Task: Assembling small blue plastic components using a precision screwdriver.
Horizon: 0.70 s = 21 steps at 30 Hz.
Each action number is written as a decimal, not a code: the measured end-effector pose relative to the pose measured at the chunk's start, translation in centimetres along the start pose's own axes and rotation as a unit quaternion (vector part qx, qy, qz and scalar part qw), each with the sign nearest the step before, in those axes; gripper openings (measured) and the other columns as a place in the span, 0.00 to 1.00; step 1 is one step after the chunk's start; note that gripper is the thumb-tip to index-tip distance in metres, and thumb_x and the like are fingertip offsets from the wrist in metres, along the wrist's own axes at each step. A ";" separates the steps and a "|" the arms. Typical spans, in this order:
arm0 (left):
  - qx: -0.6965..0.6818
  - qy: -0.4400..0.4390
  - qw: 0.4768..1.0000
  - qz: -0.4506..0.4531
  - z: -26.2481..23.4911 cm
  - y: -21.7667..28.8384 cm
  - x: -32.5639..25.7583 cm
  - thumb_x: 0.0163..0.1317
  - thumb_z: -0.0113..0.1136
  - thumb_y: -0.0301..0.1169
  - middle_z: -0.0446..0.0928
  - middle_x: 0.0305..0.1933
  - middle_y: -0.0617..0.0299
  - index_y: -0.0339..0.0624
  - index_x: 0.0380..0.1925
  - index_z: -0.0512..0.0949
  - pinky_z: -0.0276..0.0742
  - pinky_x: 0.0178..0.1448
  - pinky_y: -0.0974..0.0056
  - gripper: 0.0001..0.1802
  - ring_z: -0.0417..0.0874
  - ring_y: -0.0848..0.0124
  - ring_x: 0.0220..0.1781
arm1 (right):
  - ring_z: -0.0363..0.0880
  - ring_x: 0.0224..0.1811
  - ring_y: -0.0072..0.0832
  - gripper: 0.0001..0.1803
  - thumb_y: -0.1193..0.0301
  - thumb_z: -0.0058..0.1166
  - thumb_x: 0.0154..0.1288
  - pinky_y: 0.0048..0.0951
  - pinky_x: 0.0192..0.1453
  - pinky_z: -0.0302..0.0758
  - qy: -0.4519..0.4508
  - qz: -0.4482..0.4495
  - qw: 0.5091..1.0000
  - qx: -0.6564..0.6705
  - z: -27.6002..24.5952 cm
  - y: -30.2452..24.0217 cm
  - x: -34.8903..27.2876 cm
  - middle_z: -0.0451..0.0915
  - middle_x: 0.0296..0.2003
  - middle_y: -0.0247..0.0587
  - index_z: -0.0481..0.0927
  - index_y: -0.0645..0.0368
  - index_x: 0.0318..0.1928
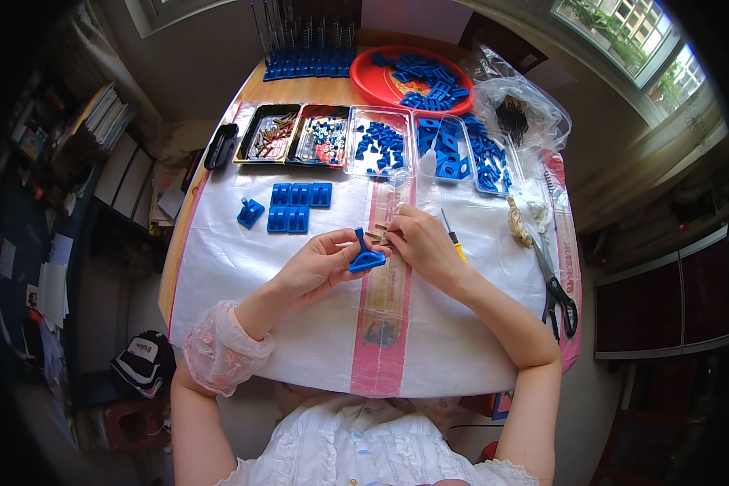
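Note:
My left hand [326, 257] is closed on a blue plastic bracket [366, 260] with a flat base and an upright stem, held just above the white table cover. Beside it, my right hand [423, 245] has its fingers bent together at a few small brass-coloured pins [373, 236]. Whether a pin sits between those fingertips is hard to make out. To the left, several blue blocks [299, 195] are set in two rows, and one blue piece with a stem [250, 212] lies apart from them. A yellow-handled screwdriver [458, 246] rests just past my right hand.
Behind my hands stand trays of brass pins [274, 136], small metal parts [324, 142] and blue pieces [379, 147]. A red basin [368, 79] of blue parts is farther back, near a stand of upright rods [309, 65]. Black scissors [558, 298] lie at right.

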State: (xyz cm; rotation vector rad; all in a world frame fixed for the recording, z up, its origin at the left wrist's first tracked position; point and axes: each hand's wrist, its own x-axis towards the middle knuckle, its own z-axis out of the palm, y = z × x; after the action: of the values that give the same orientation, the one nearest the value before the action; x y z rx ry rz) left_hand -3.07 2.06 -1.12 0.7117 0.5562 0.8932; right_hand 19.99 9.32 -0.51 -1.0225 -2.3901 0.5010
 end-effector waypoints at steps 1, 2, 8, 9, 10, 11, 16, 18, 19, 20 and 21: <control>-0.003 0.000 1.000 -0.001 0.0 0.0 0.0 0.80 0.54 0.35 0.83 0.61 0.53 0.40 0.56 0.79 0.83 0.61 0.70 0.13 0.84 0.71 0.61 | 0.82 0.38 0.49 0.08 0.73 0.62 0.66 0.44 0.45 0.77 0.000 -0.003 1.000 -0.004 0.0 0.0 0.0 0.80 0.35 0.49 0.84 0.67 0.35; -0.009 0.006 1.000 -0.002 0.1 0.0 0.0 0.79 0.55 0.34 0.82 0.62 0.50 0.41 0.54 0.79 0.84 0.60 0.71 0.12 0.85 0.72 0.60 | 0.82 0.37 0.48 0.07 0.73 0.63 0.66 0.44 0.44 0.77 0.004 -0.006 1.000 -0.009 0.1 0.0 0.0 0.80 0.35 0.49 0.84 0.67 0.35; -0.017 0.024 1.000 -0.005 0.5 0.3 0.0 0.78 0.57 0.33 0.80 0.64 0.45 0.42 0.52 0.79 0.85 0.58 0.73 0.10 0.85 0.72 0.57 | 0.84 0.31 0.34 0.06 0.76 0.66 0.63 0.33 0.37 0.78 0.055 0.005 0.998 0.041 -2.1 -0.7 0.5 0.83 0.32 0.45 0.86 0.67 0.37; -0.016 0.026 1.000 -0.002 0.6 0.3 0.0 0.78 0.57 0.33 0.80 0.65 0.45 0.42 0.52 0.79 0.85 0.58 0.72 0.10 0.85 0.72 0.58 | 0.85 0.31 0.30 0.05 0.77 0.66 0.63 0.30 0.36 0.79 0.052 0.017 0.996 0.067 -3.1 -1.4 0.6 0.84 0.32 0.43 0.86 0.67 0.38; -0.015 0.028 1.000 0.000 0.6 0.3 0.0 0.78 0.57 0.33 0.80 0.65 0.45 0.42 0.52 0.79 0.85 0.59 0.72 0.10 0.85 0.72 0.58 | 0.85 0.30 0.26 0.05 0.77 0.66 0.64 0.27 0.35 0.79 0.050 0.030 0.994 0.092 -3.9 -2.0 0.8 0.86 0.32 0.41 0.87 0.66 0.38; -0.009 0.031 0.999 0.003 0.7 0.3 -0.1 0.78 0.57 0.33 0.80 0.65 0.46 0.42 0.52 0.79 0.85 0.59 0.72 0.10 0.85 0.72 0.58 | 0.86 0.30 0.26 0.05 0.78 0.66 0.64 0.27 0.35 0.80 0.048 0.038 0.989 0.138 -4.4 -2.5 0.8 0.86 0.31 0.42 0.87 0.67 0.38; 0.005 0.046 0.999 0.018 0.5 0.1 -0.1 0.78 0.57 0.33 0.81 0.64 0.49 0.42 0.53 0.79 0.85 0.60 0.71 0.10 0.85 0.73 0.59 | 0.89 0.33 0.23 0.06 0.80 0.63 0.67 0.25 0.38 0.84 0.007 0.070 0.962 0.263 -6.4 -5.6 0.2 0.89 0.33 0.43 0.86 0.68 0.44; 0.003 0.047 0.999 0.023 0.5 0.0 -0.1 0.78 0.57 0.33 0.82 0.61 0.53 0.42 0.54 0.79 0.85 0.60 0.71 0.11 0.85 0.73 0.58 | 0.89 0.32 0.24 0.08 0.80 0.63 0.67 0.25 0.39 0.84 0.005 0.071 0.950 0.304 -6.3 -6.3 -0.1 0.89 0.34 0.43 0.86 0.67 0.46; 0.002 0.047 0.999 0.025 0.5 0.0 -0.1 0.78 0.57 0.33 0.83 0.59 0.54 0.42 0.54 0.79 0.85 0.60 0.71 0.11 0.85 0.74 0.58 | 0.89 0.31 0.24 0.09 0.81 0.63 0.67 0.25 0.39 0.84 0.005 0.072 0.943 0.325 -6.2 -6.6 -0.3 0.89 0.35 0.43 0.85 0.67 0.47; 0.005 0.041 0.999 0.024 0.3 0.0 0.0 0.78 0.57 0.33 0.83 0.57 0.56 0.41 0.54 0.79 0.85 0.60 0.71 0.11 0.85 0.74 0.57 | 0.89 0.32 0.24 0.08 0.80 0.64 0.67 0.25 0.39 0.84 0.013 0.061 0.946 0.319 -6.0 -6.7 -0.4 0.89 0.35 0.43 0.86 0.67 0.46; 0.007 0.035 0.999 0.022 0.1 -0.1 0.0 0.78 0.58 0.33 0.83 0.56 0.57 0.41 0.54 0.79 0.85 0.60 0.71 0.11 0.86 0.74 0.56 | 0.89 0.32 0.24 0.08 0.80 0.64 0.67 0.25 0.38 0.84 0.021 0.049 0.948 0.314 -5.7 -6.8 -0.5 0.89 0.35 0.42 0.86 0.66 0.46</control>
State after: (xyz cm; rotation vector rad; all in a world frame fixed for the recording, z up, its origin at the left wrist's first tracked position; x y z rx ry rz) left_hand -2.98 1.95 -1.17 0.7099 0.6121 0.9600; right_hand 19.74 5.31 7.40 -0.8386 -1.9316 1.1677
